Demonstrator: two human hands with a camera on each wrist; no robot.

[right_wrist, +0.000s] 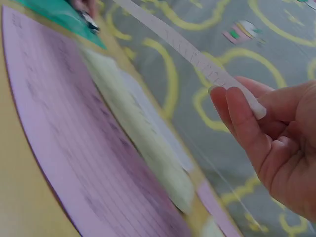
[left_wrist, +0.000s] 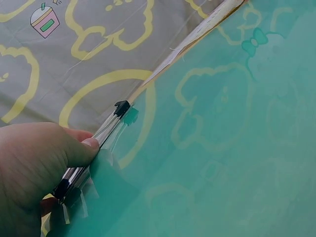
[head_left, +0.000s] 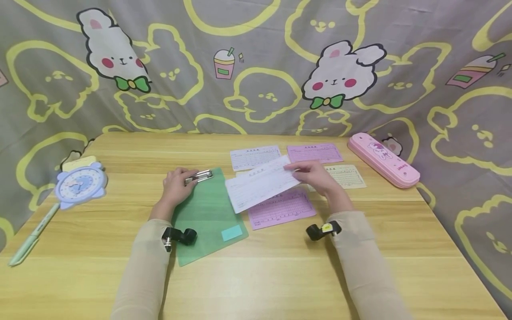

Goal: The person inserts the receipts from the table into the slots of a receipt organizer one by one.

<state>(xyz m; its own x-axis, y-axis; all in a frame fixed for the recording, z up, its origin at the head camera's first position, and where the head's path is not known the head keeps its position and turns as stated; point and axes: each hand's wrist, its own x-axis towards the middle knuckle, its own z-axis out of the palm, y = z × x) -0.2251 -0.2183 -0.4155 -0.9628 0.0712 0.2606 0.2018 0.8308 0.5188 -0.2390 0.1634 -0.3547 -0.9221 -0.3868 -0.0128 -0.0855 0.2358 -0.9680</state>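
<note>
A green see-through clipboard (head_left: 208, 218) lies at an angle left of centre, a light-blue label near its lower edge. My left hand (head_left: 178, 186) grips its metal clip (head_left: 198, 177) at the top; in the left wrist view the thumb (left_wrist: 85, 148) is on the clip and some fingers are hidden behind it. My right hand (head_left: 314, 177) pinches a white printed slip (head_left: 262, 184) by its right end. That slip hangs above the table, tilted, over a purple slip (head_left: 282, 211). The right wrist view shows the white slip nearly edge-on between thumb and fingers.
Behind lie another white slip (head_left: 256, 155), a second purple slip (head_left: 316, 151) and a cream slip (head_left: 344, 176). A pink pencil case (head_left: 384, 159) is at the far right. To the left are a blue clock (head_left: 81, 183) and a pale green pen (head_left: 34, 235). A patterned curtain (head_left: 256, 44) hangs behind the table.
</note>
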